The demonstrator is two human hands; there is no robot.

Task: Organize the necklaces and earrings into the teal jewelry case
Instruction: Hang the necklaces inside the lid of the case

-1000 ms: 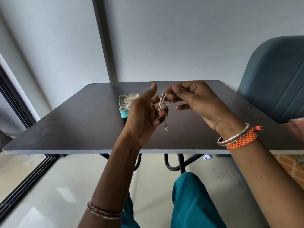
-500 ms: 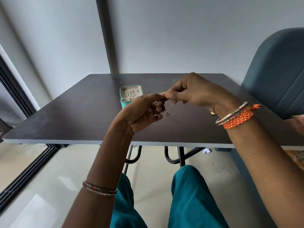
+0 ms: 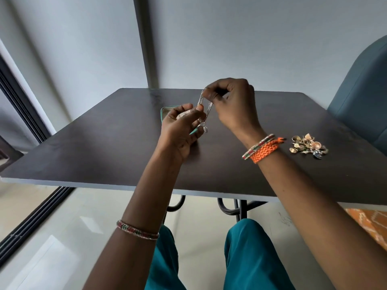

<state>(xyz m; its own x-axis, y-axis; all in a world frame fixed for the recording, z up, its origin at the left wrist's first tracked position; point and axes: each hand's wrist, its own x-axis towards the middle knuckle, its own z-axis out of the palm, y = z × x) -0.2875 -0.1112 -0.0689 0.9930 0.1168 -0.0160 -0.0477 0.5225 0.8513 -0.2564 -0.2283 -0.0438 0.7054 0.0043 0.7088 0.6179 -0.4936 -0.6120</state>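
Status: in progress. Both hands work 1 silver necklace (image 3: 201, 101) in the air above the dark table (image 3: 104, 151). The right hand (image 3: 232, 105) pinches the gathered strands at the top; the left hand (image 3: 182, 130) pinches them lower down, with the pendant dangling below. The teal jewelry case (image 3: 162, 114) lies open on the table directly behind the left hand (contents mostly hidden). Remaining: stow this necklace, then the heap of earrings (image 3: 308, 146) lying on the table right of the right wrist.
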